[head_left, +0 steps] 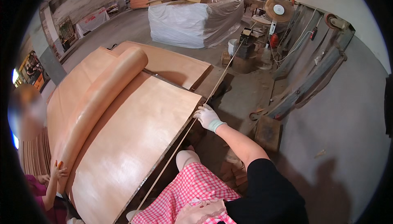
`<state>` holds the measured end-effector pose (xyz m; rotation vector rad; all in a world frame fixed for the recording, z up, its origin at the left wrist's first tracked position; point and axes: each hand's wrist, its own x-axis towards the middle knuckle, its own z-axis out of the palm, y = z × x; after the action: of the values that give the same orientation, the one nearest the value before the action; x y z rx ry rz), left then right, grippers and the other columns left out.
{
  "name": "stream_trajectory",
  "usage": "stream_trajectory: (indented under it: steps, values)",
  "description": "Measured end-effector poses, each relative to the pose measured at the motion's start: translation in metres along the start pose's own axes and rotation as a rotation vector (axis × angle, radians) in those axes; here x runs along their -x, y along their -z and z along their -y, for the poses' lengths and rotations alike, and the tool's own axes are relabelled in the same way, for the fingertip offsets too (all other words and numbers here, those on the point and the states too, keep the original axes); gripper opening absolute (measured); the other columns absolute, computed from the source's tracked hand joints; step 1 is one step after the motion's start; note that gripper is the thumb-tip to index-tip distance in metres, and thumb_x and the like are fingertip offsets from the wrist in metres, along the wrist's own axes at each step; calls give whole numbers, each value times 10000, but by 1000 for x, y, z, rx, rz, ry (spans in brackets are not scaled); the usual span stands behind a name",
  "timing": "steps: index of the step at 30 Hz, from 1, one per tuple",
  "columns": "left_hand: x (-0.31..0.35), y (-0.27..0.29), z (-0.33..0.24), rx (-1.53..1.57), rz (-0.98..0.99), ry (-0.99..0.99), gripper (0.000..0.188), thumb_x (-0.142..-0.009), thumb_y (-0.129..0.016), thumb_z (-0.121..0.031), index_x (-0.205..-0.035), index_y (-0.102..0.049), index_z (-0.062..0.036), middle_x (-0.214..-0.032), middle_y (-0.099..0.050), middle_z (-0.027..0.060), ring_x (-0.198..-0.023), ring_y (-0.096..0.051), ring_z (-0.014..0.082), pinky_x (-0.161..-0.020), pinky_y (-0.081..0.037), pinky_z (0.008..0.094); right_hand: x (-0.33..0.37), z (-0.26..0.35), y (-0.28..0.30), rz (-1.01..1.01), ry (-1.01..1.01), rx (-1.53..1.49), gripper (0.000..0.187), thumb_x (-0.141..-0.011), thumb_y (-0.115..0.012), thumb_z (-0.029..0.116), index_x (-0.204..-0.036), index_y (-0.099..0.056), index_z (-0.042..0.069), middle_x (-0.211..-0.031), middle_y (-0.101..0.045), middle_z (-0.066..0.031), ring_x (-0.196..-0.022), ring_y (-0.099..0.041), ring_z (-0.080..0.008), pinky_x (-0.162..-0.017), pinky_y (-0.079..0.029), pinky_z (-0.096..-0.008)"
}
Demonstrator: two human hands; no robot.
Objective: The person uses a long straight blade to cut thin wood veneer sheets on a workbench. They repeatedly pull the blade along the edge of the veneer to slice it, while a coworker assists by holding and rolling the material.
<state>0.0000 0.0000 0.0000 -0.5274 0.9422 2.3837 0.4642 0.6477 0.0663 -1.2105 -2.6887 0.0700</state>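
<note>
My right hand (208,117), in a white glove with a pale green cuff, is at the right edge of a smooth tan sheet (143,130). Its fingers are bent over that edge, beside a long thin cord (223,76). Whether they grip the sheet or the cord is hidden. The sheet lies on a stack, and at its left a thick roll (102,105) of the same tan material rests across it. A co-worker's hand (58,170) touches the roll's near end. I cannot see my left hand.
The cord runs from a dark machine (247,46) along the stack's edge. More tan sheets (176,66) lie behind the roll. A plastic-wrapped pile (180,23) stands at the back. To the right are a fan (279,10), a wheeled metal frame (307,84) and a block (268,134).
</note>
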Motion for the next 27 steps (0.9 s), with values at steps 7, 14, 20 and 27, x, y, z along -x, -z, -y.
stream_trajectory:
  steps: [7,14,20,27]
  values:
    - [19,-27,7,-195,-1,-198,301,-923,-695,-215,-1167,-660,-43,-1056,-715,141,-923,-697,271,-780,-582,364,10,-13,-5,-270,-43,18,337,-929,-570,139,-1247,-682,145,-1338,-643,-91,-1333,-520,-297,-1190,-333,-457]
    - [-2,5,-18,-859,255,-616,332,-965,-654,-95,-1280,-604,-3,-1317,-626,177,-1146,-626,242,-949,-505,310,-18,15,-3,-630,-264,-462,308,-898,-565,58,-1171,-706,39,-1160,-706,-185,-1132,-637,-372,-1039,-481,-437]
    - [22,-18,11,-160,117,-233,345,-1045,-598,-230,-1259,-588,39,-1223,-669,131,-1144,-630,224,-1013,-522,347,-1,8,12,-430,-387,-765,251,-974,-563,110,-1149,-722,24,-1172,-729,-148,-1110,-683,-288,-994,-509,-369]
    - [25,-9,7,-76,59,-203,242,-1007,-650,-242,-1177,-660,-70,-1202,-681,55,-1143,-624,218,-1027,-502,403,-12,116,43,46,261,-433,301,-966,-631,291,-1190,-724,114,-1235,-699,-119,-1229,-599,-290,-1180,-317,-488]
